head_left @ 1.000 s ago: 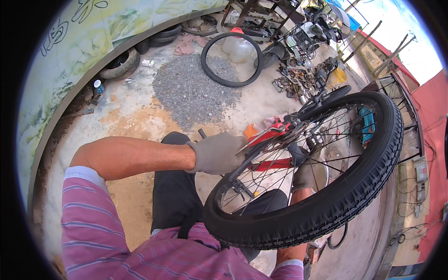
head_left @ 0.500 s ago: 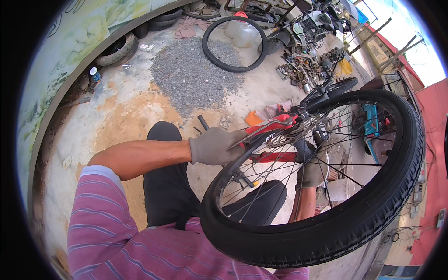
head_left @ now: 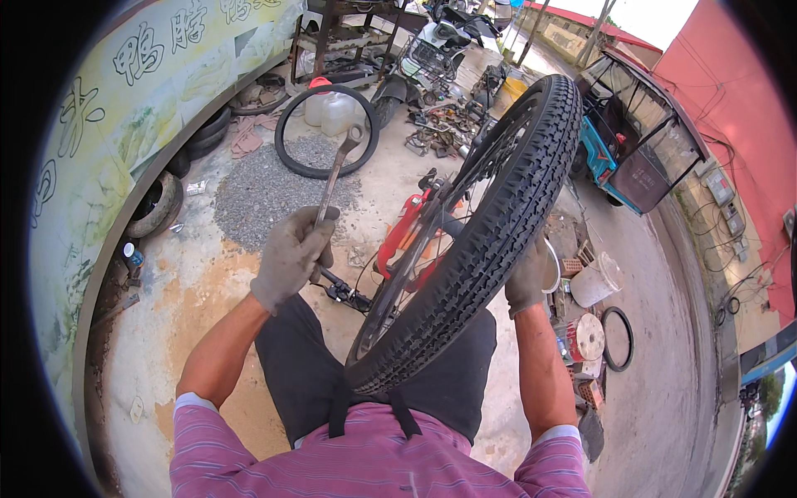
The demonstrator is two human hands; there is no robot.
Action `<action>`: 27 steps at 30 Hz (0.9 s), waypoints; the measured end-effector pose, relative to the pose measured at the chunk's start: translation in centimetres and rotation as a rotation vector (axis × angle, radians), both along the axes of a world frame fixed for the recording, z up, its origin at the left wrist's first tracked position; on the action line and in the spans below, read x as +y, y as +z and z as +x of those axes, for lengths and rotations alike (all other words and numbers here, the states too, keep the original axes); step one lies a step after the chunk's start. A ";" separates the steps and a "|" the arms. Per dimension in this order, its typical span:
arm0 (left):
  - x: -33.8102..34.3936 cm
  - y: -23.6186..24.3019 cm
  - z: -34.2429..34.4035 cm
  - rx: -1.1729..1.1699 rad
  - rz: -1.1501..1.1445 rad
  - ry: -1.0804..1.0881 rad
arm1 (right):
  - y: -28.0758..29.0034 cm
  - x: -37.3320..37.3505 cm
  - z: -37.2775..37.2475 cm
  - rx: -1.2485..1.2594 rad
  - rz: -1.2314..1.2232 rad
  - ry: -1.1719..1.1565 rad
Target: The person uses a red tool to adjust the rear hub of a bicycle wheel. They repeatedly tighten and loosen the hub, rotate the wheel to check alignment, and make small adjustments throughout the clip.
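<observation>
In front of me a bicycle wheel with a knobby black tyre (head_left: pixel 490 257) stands tilted above my lap, seen mostly tread-on. It is attached to a bicycle with a red frame (head_left: pixel 400 234), partly hidden behind it. My left hand (head_left: pixel 292 253), in a grey glove, is closed around a metal wrench (head_left: pixel 334 176), whose ring end points up and away. This hand is apart from the wheel, on its left. My right hand (head_left: pixel 525 280), also gloved, is at the tyre's right side, its fingers hidden behind the tyre. A handlebar (head_left: pixel 339 290) shows low beside the frame.
A loose tyre (head_left: pixel 285 149) lies across a gravel patch (head_left: pixel 241 199) and clear jugs. Scattered metal parts (head_left: pixel 440 133) are beyond. On the right are a white bucket (head_left: pixel 596 280), a reel-like drum (head_left: pixel 586 336), a small tyre (head_left: pixel 628 339) and a blue three-wheeler (head_left: pixel 639 170).
My left hand has drawn back from the wheel's hub area, raising the wrench upright. The wheel now appears more edge-on, and my right hand shows beside the tyre instead of through the spokes.
</observation>
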State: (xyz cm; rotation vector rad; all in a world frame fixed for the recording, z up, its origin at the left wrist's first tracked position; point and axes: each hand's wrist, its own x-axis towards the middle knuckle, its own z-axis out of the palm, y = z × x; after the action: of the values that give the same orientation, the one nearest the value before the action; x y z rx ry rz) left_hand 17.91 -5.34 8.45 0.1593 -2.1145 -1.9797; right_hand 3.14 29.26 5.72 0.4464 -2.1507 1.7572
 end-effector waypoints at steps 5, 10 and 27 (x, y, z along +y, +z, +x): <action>2.3 12.8 3.9 0.385 -0.100 -0.101 | 14.2 -2.2 9.1 0.435 -0.100 0.178; 8.8 21.0 3.2 0.819 -0.654 -0.401 | 21.4 -5.0 12.4 0.702 0.143 0.383; 8.1 -1.9 -16.2 0.434 -0.301 -0.069 | -7.8 -1.7 9.3 -0.603 -0.139 -0.100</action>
State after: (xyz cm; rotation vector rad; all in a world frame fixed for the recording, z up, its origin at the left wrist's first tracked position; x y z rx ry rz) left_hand 1.71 2.78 6.52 -0.3671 -2.1038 -1.5246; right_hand 12.41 27.53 -2.13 -0.2619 -2.3392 2.1613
